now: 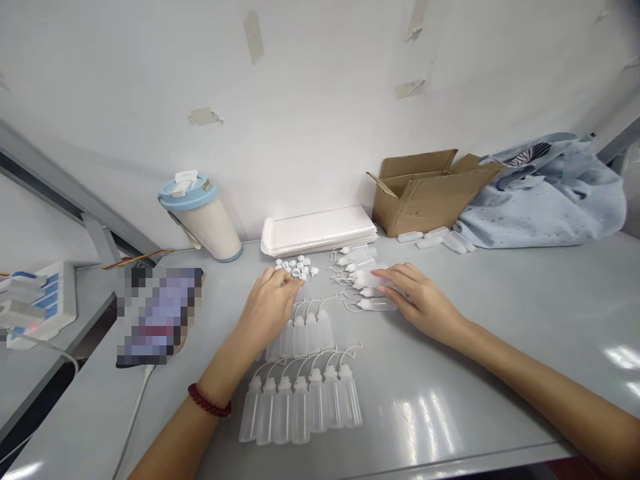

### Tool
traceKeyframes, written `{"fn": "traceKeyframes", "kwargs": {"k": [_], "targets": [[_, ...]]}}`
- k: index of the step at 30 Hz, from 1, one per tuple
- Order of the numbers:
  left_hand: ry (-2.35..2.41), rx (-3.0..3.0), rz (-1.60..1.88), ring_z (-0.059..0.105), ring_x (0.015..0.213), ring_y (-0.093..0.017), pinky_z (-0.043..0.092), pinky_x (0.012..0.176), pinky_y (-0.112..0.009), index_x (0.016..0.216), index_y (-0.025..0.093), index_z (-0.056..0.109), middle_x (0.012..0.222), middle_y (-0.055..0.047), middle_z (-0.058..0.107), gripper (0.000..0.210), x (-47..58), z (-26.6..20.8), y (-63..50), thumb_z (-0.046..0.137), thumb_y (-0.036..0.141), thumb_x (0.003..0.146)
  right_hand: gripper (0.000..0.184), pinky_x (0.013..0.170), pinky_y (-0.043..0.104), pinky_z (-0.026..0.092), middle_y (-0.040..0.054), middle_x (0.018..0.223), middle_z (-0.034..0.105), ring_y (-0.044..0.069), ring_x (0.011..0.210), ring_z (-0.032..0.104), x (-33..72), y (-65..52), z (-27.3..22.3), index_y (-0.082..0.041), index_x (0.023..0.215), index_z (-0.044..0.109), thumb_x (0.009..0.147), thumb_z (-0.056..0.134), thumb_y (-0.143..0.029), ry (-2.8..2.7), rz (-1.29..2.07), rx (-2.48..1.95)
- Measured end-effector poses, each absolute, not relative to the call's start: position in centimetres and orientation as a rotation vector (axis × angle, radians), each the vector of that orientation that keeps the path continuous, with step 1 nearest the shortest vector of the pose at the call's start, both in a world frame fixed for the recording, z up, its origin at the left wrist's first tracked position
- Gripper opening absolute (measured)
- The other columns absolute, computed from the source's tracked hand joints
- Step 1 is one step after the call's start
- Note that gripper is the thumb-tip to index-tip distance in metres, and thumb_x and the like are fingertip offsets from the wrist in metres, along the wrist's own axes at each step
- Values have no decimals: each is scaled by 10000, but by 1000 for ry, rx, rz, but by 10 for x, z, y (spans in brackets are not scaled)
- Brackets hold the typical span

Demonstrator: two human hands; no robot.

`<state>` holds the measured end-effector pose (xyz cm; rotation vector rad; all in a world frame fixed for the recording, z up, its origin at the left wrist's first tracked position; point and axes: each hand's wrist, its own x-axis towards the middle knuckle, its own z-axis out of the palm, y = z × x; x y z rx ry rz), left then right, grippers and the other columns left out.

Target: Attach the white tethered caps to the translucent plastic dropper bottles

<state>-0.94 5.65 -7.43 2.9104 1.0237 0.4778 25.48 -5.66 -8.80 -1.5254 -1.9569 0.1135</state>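
Seven small translucent squeeze bottles point(300, 407) lie side by side in a front row near the table's point(475, 373) near edge, their long axes running away from the person, nozzles pointing toward the wall, each with a thin cap tether curling off to the right. Behind them is a second row point(307, 331) of about five bottles, partly hidden by the left wrist, so the count is uncertain. A loose cluster of roughly a dozen small white caps point(296, 266) sits further back. To its right, about five more bottles point(361, 273) lie crosswise, long axes left to right, nozzles pointing left.

The left hand point(267, 308), a dark red bead bracelet point(209, 401) on its wrist, reaches forward palm down, fingers curled, fingertips pinched together at the near edge of the caps; whether a cap is between them I cannot tell. The right hand point(417, 297) lies palm down, fingers loosely spread and pointing left, resting on the crosswise bottles without closing on any.

Against the wall stand a blue-lidded tumbler point(203, 217), a stack of white sheets point(317, 230) and an open cardboard box point(425, 190).
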Motion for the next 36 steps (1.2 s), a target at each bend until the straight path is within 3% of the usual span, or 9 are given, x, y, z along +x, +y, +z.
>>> {"fn": "traceKeyframes", "kwargs": {"k": [8, 25, 27, 31, 36], "targets": [[1133, 2835, 341, 524, 882, -247, 442, 770, -369, 1054, 187, 663, 841, -70, 658, 263, -12, -70, 56, 460, 140, 894, 250, 799, 424, 494, 118, 979, 626, 257, 921, 555, 254, -57, -89, -160, 1144, 586, 930, 485, -242, -1942, 63, -1553], [1238, 2665, 300, 559, 872, -236, 408, 727, -323, 844, 211, 679, 815, -31, 692, 208, -11, -66, 54, 485, 140, 868, 217, 795, 401, 480, 160, 1052, 537, 265, 977, 548, 236, -68, -82, -118, 1082, 576, 883, 523, -185, -1846, -153, -1475], [1235, 2668, 326, 561, 848, -236, 398, 700, -317, 789, 203, 671, 765, -32, 685, 207, -11, -67, 54, 489, 146, 867, 211, 776, 343, 475, 127, 993, 556, 216, 921, 559, 225, -78, -75, -133, 1087, 566, 881, 521, -144, -1865, -23, -1331], [1223, 2683, 439, 559, 803, -237, 389, 678, -321, 722, 184, 659, 691, -36, 664, 199, -9, -67, 53, 523, 175, 867, 260, 624, 241, 445, 19, 761, 587, 129, 655, 546, 204, -99, -66, -164, 1162, 533, 908, 490, -137, -2156, 599, -1035], [1205, 2689, 749, 560, 840, -227, 400, 754, -345, 894, 161, 658, 771, -40, 667, 99, -5, -63, 45, 572, 201, 866, 247, 528, 268, 352, 26, 677, 569, 142, 559, 471, 194, -104, -72, -114, 1092, 593, 925, 436, -206, -2411, 799, -952]]}}
